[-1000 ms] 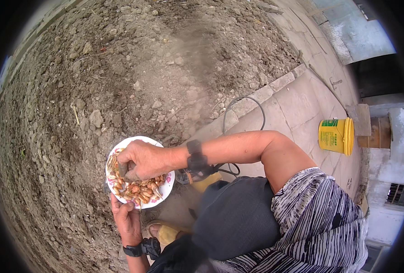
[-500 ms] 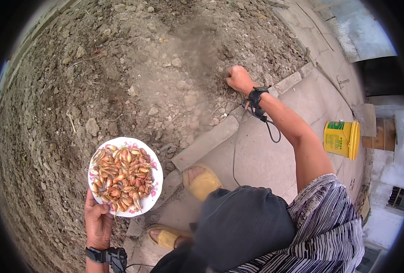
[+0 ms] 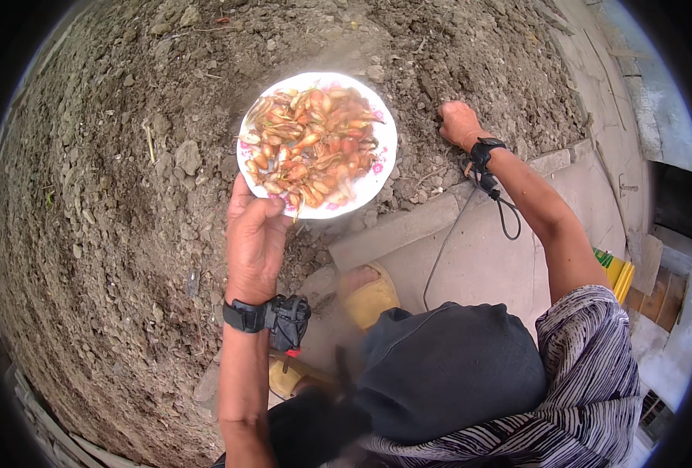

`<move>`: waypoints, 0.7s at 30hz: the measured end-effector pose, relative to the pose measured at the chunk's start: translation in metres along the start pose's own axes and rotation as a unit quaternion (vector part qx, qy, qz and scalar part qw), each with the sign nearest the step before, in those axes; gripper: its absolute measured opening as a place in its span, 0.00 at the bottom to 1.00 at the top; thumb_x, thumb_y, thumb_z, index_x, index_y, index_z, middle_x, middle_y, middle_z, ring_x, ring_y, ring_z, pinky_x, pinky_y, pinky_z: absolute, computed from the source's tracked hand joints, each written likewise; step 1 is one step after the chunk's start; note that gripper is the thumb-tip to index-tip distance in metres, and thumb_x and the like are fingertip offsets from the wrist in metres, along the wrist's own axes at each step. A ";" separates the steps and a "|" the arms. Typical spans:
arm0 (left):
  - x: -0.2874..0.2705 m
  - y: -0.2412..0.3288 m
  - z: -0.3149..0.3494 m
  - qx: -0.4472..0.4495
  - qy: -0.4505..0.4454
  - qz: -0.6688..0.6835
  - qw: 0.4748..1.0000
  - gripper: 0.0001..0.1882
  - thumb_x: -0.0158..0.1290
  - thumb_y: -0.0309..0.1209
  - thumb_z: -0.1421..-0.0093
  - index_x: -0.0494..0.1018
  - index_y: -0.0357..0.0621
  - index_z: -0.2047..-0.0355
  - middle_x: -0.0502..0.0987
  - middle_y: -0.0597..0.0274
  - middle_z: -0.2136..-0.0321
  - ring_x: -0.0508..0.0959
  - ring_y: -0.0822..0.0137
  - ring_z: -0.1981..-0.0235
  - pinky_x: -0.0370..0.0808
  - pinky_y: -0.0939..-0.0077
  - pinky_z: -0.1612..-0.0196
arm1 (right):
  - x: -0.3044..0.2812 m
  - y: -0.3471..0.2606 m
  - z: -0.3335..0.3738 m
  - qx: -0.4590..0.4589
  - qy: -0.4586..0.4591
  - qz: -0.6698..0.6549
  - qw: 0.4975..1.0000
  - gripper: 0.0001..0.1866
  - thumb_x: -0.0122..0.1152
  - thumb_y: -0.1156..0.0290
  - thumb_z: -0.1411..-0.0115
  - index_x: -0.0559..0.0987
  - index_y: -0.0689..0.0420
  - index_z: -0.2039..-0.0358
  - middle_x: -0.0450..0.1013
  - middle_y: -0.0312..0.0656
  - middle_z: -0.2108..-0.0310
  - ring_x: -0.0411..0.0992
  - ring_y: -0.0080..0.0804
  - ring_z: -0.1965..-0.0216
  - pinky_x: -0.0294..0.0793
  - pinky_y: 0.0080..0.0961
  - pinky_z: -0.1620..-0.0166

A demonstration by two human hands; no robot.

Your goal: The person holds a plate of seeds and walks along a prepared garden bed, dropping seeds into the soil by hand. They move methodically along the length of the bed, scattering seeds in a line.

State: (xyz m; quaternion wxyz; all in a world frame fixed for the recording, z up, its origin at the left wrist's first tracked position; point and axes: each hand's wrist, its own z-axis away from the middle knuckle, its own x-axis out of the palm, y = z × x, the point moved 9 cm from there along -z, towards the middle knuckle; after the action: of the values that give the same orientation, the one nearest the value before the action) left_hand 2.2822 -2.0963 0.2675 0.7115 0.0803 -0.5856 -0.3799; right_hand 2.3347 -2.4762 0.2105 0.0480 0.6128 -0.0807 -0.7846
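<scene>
My left hand (image 3: pixel 257 234) grips the near-left edge of a white plate (image 3: pixel 387 152), thumb on top and fingers underneath. Pink flowers decorate the plate's rim, and a heap of small reddish-brown shallot bulbs (image 3: pixel 312 147) covers its middle. The plate hangs over the dug soil (image 3: pixel 139 257), tilted a little. My right hand (image 3: pixel 461 126) is low against the soil near the bed's right edge. Its fingers are curled downward and closed; whatever they hold, if anything, is hidden.
Flat edging stones (image 3: pixel 397 228) border the bed, with concrete paving (image 3: pixel 486 269) on the near side. My yellow slippers (image 3: pixel 371 300) stand by the edging. A thin cable (image 3: pixel 449 261) hangs from my right wrist. A yellow bucket (image 3: pixel 621 277) is partly hidden behind my right arm.
My left hand has carried the plate up and to the right, closer to my right hand. The view has shifted somewhat, while my right hand stays low at the soil.
</scene>
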 end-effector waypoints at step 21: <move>-0.002 0.017 0.020 0.059 -0.026 -0.033 0.997 0.27 0.44 0.17 0.48 0.61 0.39 0.46 0.72 0.56 0.53 0.77 0.66 0.57 0.78 0.71 0.58 | -0.021 0.016 0.016 0.056 0.036 -0.018 0.998 0.10 0.54 0.75 0.51 0.79 0.61 0.68 0.75 0.55 0.64 0.73 0.52 0.59 0.73 0.41 0.55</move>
State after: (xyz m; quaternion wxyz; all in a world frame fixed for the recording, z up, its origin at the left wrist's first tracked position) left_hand 2.2722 -2.0764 0.2811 0.6772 0.1319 -0.6221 -0.3700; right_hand 2.3239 -2.4876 0.2376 0.0029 0.6433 -0.1117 -0.7574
